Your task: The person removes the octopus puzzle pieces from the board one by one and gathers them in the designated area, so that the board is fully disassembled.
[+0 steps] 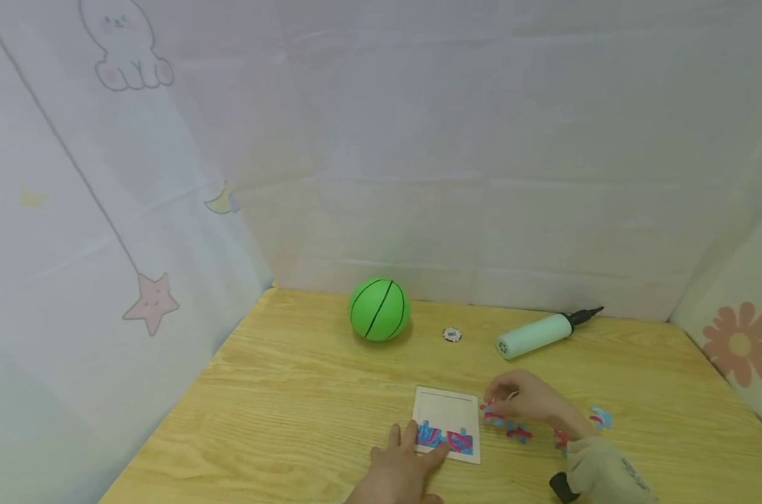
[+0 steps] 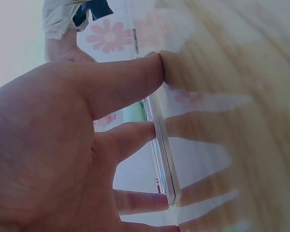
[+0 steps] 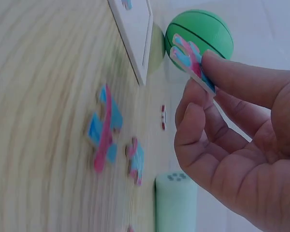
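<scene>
A pale puzzle tray (image 1: 447, 400) lies on the wooden table, its bottom row filled with blue and pink jigsaw pieces (image 1: 460, 442). My left hand (image 1: 396, 469) rests with spread fingers at the tray's lower left corner. In the left wrist view, fingertips touch the tray's edge (image 2: 164, 150) and the thumb presses the tabletop. Right of the tray, my right hand (image 1: 526, 399) pinches a jigsaw piece (image 3: 188, 58) between thumb and fingers, above the table. Below that hand lie a loose blue piece with a pink stripe (image 3: 105, 128) and another loose piece (image 3: 136, 162).
Behind the tray stand a green ball (image 1: 379, 309) and a poker chip (image 1: 452, 334). A mint hand pump (image 1: 535, 336) with a black nozzle lies at the back right. Another loose piece (image 1: 600, 418) is farther right. Printed cloth walls (image 1: 381, 140) border the table.
</scene>
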The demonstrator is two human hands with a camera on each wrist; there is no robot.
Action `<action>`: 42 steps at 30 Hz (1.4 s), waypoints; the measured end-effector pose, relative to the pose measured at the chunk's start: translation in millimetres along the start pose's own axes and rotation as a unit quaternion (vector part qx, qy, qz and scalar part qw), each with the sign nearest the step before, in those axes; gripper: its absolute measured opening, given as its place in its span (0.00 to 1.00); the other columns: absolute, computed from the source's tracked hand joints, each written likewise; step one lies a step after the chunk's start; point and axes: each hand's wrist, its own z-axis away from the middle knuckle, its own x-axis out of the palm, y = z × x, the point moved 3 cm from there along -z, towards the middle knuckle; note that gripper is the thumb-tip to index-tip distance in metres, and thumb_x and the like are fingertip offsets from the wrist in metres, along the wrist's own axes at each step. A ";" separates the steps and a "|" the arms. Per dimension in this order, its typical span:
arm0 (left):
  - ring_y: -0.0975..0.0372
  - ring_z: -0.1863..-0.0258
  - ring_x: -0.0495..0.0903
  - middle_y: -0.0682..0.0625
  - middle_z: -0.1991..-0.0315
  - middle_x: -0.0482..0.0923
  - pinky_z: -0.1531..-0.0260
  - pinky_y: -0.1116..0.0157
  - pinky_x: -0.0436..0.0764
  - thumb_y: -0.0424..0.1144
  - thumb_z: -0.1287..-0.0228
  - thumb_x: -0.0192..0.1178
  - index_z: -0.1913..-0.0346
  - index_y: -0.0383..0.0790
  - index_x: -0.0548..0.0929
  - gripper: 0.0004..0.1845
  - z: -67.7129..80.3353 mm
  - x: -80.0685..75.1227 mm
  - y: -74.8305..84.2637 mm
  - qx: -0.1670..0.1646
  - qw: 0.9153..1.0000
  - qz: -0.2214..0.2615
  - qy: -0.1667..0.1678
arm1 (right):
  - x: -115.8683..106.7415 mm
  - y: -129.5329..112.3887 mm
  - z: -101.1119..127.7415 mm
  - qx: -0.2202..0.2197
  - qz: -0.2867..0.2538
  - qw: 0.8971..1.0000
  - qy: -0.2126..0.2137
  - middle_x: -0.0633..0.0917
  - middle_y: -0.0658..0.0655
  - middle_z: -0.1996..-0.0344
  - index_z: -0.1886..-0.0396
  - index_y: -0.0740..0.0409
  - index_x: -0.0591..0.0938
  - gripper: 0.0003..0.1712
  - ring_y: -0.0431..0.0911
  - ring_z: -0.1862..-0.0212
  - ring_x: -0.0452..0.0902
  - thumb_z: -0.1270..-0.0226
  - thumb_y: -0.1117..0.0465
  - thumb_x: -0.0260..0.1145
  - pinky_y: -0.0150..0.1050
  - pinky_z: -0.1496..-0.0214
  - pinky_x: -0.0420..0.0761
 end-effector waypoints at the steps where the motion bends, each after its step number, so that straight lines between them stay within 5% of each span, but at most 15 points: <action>1: 0.38 0.35 0.62 0.39 0.32 0.61 0.55 0.34 0.72 0.64 0.52 0.66 0.34 0.76 0.66 0.38 -0.2 0.4 -0.1 0.000 1.000 -0.001 0.001 | -3.0 2.1 3.3 0.004 -0.001 1.000 0.002 0.82 0.55 0.67 0.61 0.65 0.82 0.08 0.44 0.66 0.75 0.38 0.65 0.67 0.36 0.66 0.78; 26: 0.37 0.37 0.64 0.39 0.33 0.62 0.58 0.34 0.74 0.65 0.51 0.65 0.33 0.73 0.68 0.37 -0.3 -0.8 0.5 0.013 1.000 -0.014 0.004 | -72.0 66.2 87.2 0.040 0.028 0.999 0.000 0.84 0.58 0.62 0.58 0.70 0.81 0.11 0.34 0.64 0.75 0.35 0.64 0.65 0.32 0.65 0.77; 36: 0.37 0.36 0.62 0.38 0.32 0.60 0.56 0.33 0.72 0.63 0.51 0.66 0.32 0.72 0.67 0.39 2.2 -3.1 0.9 0.013 1.000 -0.005 0.007 | -82.1 83.1 111.4 -0.003 0.007 1.000 -0.026 0.86 0.55 0.63 0.60 0.77 0.79 0.10 0.31 0.63 0.75 0.33 0.70 0.60 0.29 0.66 0.77; 42: 0.36 0.36 0.62 0.38 0.33 0.60 0.56 0.33 0.72 0.63 0.50 0.66 0.32 0.71 0.66 0.39 1.6 -1.3 1.4 0.016 1.000 -0.001 0.008 | -82.5 84.4 119.7 -0.009 0.049 0.999 -0.016 0.84 0.48 0.67 0.65 0.72 0.81 0.06 0.31 0.67 0.73 0.36 0.70 0.63 0.31 0.70 0.75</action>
